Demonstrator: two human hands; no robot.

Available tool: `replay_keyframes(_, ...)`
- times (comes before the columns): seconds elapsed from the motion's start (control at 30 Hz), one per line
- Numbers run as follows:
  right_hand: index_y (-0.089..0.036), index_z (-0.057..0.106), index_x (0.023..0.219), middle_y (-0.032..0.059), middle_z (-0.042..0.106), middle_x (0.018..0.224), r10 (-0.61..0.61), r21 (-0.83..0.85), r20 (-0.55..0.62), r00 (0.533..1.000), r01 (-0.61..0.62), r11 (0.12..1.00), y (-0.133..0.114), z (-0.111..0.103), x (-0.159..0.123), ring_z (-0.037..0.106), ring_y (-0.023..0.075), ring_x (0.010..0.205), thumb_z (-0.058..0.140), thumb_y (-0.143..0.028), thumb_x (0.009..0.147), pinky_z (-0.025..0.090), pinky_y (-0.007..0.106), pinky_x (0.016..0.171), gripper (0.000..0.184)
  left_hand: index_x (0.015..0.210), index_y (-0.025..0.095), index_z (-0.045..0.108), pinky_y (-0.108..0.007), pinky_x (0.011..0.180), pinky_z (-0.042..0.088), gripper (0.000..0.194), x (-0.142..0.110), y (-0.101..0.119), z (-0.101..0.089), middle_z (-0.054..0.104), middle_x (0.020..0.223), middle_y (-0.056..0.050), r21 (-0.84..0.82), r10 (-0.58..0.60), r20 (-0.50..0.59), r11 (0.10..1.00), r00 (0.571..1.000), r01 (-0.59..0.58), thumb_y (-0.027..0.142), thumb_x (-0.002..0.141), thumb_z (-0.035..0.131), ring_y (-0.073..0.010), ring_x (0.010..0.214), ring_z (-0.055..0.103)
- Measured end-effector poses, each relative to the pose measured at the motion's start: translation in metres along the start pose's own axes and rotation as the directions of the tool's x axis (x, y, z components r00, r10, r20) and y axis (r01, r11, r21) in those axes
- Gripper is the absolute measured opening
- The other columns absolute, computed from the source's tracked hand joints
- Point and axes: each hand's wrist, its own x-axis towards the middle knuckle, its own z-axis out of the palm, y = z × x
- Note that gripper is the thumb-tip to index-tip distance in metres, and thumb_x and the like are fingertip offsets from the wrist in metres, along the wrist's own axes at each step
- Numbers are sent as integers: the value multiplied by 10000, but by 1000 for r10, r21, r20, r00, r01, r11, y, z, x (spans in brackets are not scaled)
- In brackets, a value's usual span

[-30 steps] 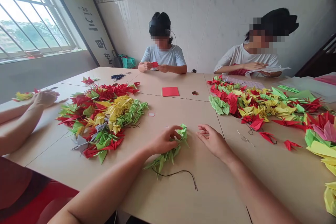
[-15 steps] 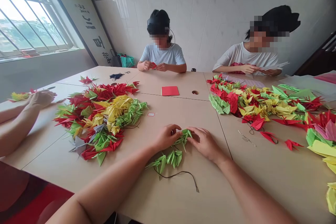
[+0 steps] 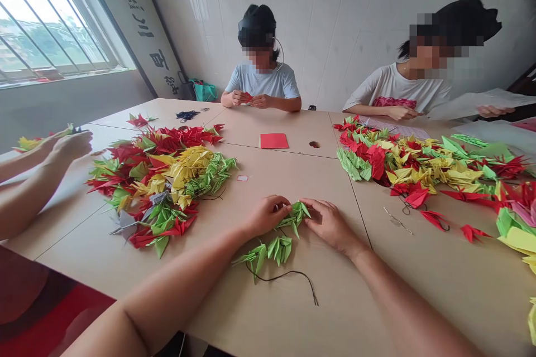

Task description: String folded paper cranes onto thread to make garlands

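Note:
My left hand (image 3: pixel 268 215) is curled around the near end of a bunch of green folded paper cranes (image 3: pixel 296 216), thumb against the paper. Across from it, my right hand (image 3: pixel 330 224) has its thumb and fingers apart, close beside the cranes' pointed tips; whether it touches them is hard to tell. Just below lies a second cluster of green paper cranes (image 3: pixel 278 250) on the table, with a dark cord (image 3: pixel 293 273) trailing from it toward the lower right. Part of the held bunch is hidden by my left fingers.
A heap of red, yellow and green cranes (image 3: pixel 167 178) lies left, another pile (image 3: pixel 410 162) right. A red paper square (image 3: pixel 274 140) and a thin metal needle-like tool (image 3: pixel 397 220) rest on the table (image 3: pixel 259 312). Two people sit opposite; another person's hands (image 3: pixel 71 142) are at left.
My right fingers have spread and drawn slightly back from the green cranes. The person at far right has moved a translucent sheet outward to the right. The view has shifted slightly.

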Motion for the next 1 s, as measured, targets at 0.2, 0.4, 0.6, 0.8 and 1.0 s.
replay_keyframes(0.2, -254, 578, 1149, 40, 665, 1072, -3, 2, -3, 1000, 3, 1000, 1, 1, 0, 600, 214, 970, 551, -132, 716, 455, 398, 887, 451, 938, 179, 637, -204, 600, 415, 332, 0, 0, 0, 643, 794, -10, -7, -2, -13, 1000, 1000, 2, 413, 842, 423, -111, 657, 532)
replay_keyframes(0.4, -259, 591, 1139, 39, 668, 1067, 11, 33, -17, 1000, -11, 999, 1, 1, -1, 604, 216, 982, 555, -128, 713, 472, 390, 877, 446, 914, 179, 644, -217, 623, 430, 336, 0, 3, -1, 652, 786, -10, -20, -13, -5, 1000, 1000, 13, 408, 844, 408, -121, 672, 546)
replay_keyframes(0.6, -247, 604, 1125, 41, 681, 1000, 18, 75, -14, 1000, -17, 997, 2, 1, -1, 623, 196, 896, 563, -164, 741, 489, 365, 851, 394, 909, 183, 644, -204, 630, 425, 271, 1, 1, 1, 654, 795, -3, -5, -10, -15, 1000, 1000, 10, 329, 828, 431, -114, 676, 549)
replay_keyframes(0.8, -255, 609, 1111, 44, 675, 1008, 28, 72, -2, 1000, -27, 997, 2, 2, -1, 613, 199, 893, 535, -153, 750, 488, 374, 841, 383, 892, 177, 645, -197, 600, 409, 248, 1, 0, 2, 646, 775, 0, 27, -9, -21, 1000, 1000, 9, 307, 818, 447, -106, 647, 532)
replay_keyframes(1.0, -251, 618, 1094, 39, 683, 988, 31, 82, 7, 999, -32, 996, 1, 1, -2, 608, 199, 889, 531, -160, 753, 473, 376, 847, 363, 866, 170, 644, -201, 612, 412, 235, 2, -2, 2, 643, 765, -5, 24, -1, -16, 1000, 1000, 1, 283, 815, 445, -111, 665, 533)
